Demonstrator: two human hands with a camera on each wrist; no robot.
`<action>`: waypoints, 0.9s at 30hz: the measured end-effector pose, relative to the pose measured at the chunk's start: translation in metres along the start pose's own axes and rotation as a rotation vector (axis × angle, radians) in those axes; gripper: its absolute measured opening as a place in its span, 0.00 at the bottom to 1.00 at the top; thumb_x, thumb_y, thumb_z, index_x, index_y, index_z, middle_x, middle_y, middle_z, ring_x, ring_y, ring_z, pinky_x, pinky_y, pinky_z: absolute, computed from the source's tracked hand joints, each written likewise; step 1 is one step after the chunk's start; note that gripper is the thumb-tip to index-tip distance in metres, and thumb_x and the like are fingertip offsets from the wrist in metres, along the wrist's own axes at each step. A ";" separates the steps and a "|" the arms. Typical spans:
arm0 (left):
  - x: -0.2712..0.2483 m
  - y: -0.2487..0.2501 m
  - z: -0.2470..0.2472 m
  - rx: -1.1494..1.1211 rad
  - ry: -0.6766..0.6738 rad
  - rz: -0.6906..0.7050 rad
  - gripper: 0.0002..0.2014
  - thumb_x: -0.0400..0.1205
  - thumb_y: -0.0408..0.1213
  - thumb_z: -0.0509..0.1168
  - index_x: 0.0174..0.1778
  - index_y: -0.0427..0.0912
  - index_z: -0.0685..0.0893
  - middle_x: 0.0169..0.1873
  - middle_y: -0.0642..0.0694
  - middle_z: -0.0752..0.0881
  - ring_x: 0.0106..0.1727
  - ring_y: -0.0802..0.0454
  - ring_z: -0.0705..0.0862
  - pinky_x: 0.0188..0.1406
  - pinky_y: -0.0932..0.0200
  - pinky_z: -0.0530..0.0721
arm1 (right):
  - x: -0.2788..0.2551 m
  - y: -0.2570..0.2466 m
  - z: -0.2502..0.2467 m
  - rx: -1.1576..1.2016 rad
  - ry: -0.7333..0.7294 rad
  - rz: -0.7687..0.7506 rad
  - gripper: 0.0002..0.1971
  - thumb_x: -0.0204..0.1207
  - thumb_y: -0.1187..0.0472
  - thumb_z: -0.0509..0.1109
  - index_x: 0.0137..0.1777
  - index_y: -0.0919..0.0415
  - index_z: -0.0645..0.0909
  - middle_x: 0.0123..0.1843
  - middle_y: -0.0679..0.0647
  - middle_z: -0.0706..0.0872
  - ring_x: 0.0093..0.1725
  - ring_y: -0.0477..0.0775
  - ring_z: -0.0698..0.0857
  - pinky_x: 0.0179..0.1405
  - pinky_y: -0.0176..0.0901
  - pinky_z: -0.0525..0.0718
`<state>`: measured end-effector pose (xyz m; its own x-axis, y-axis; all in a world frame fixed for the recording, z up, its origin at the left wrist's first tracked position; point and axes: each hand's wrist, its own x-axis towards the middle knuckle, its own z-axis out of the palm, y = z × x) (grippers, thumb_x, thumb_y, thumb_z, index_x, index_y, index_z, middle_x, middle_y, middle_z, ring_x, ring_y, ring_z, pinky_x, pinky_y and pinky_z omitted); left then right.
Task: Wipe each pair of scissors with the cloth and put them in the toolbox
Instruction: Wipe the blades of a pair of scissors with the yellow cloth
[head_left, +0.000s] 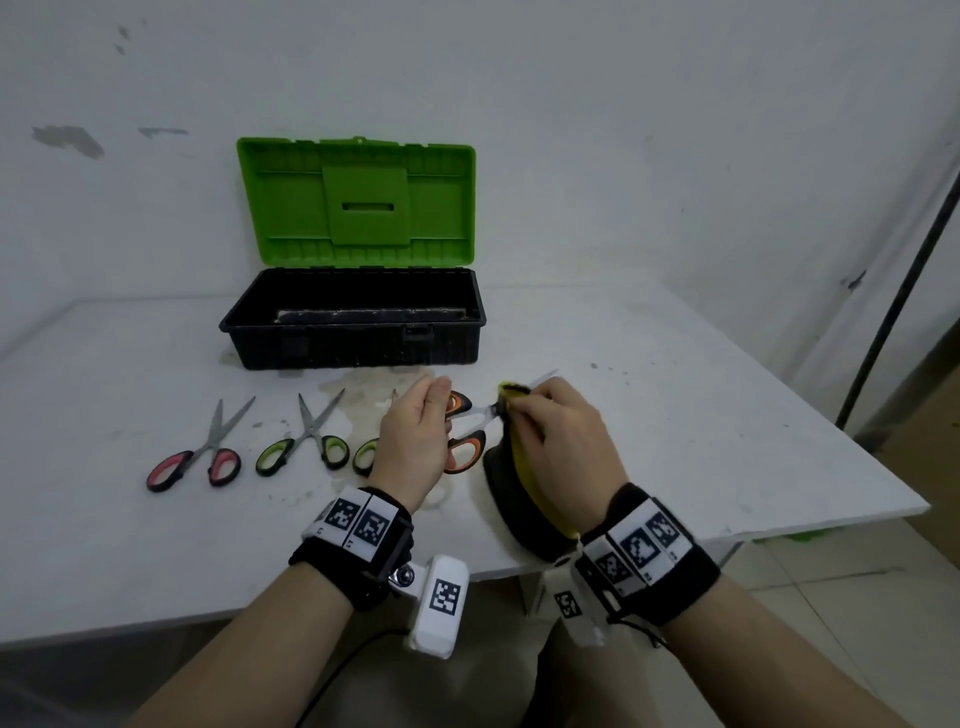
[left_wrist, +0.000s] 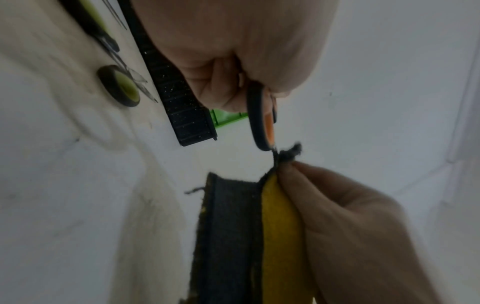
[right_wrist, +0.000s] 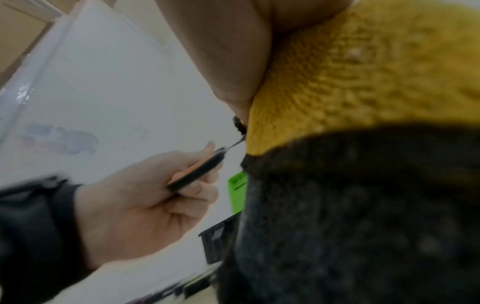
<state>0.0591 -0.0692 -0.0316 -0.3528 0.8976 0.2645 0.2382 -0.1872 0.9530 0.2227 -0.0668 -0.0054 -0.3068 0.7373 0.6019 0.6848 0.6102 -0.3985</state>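
The orange scissors (head_left: 464, 437) hang above the table (head_left: 675, 426) just in front of the toolbox (head_left: 353, 322), black-and-orange loops toward the left hand (head_left: 413, 441), which grips them. The right hand (head_left: 558, 441) pinches the yellow-and-dark cloth (head_left: 524, 467) round the blades near the pivot; only the tip pokes out. Pulling along the edge could nick the fingers or snag the cloth's frayed corner. Three more pairs lie to the left.
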 end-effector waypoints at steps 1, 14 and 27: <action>0.001 0.000 -0.003 0.012 0.009 0.008 0.18 0.91 0.46 0.55 0.45 0.39 0.82 0.39 0.43 0.84 0.39 0.46 0.83 0.30 0.64 0.83 | 0.004 0.005 -0.004 0.000 0.022 0.032 0.08 0.81 0.61 0.67 0.51 0.61 0.89 0.46 0.54 0.81 0.42 0.54 0.80 0.41 0.47 0.82; 0.001 -0.002 0.005 0.038 0.050 0.033 0.19 0.90 0.51 0.55 0.43 0.41 0.81 0.38 0.39 0.87 0.43 0.38 0.87 0.48 0.35 0.87 | -0.008 -0.011 0.008 0.048 -0.048 -0.030 0.08 0.81 0.61 0.67 0.49 0.62 0.87 0.45 0.53 0.81 0.43 0.53 0.80 0.40 0.45 0.81; 0.002 -0.004 0.003 0.026 0.026 -0.012 0.18 0.91 0.50 0.55 0.44 0.44 0.82 0.39 0.42 0.85 0.37 0.50 0.82 0.30 0.47 0.83 | 0.002 0.003 0.005 0.028 0.003 -0.009 0.07 0.81 0.61 0.68 0.49 0.61 0.88 0.45 0.54 0.81 0.41 0.55 0.80 0.41 0.49 0.82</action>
<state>0.0600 -0.0657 -0.0349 -0.3789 0.8889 0.2575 0.2570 -0.1662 0.9520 0.2213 -0.0619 -0.0089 -0.3109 0.7307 0.6079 0.6634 0.6248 -0.4118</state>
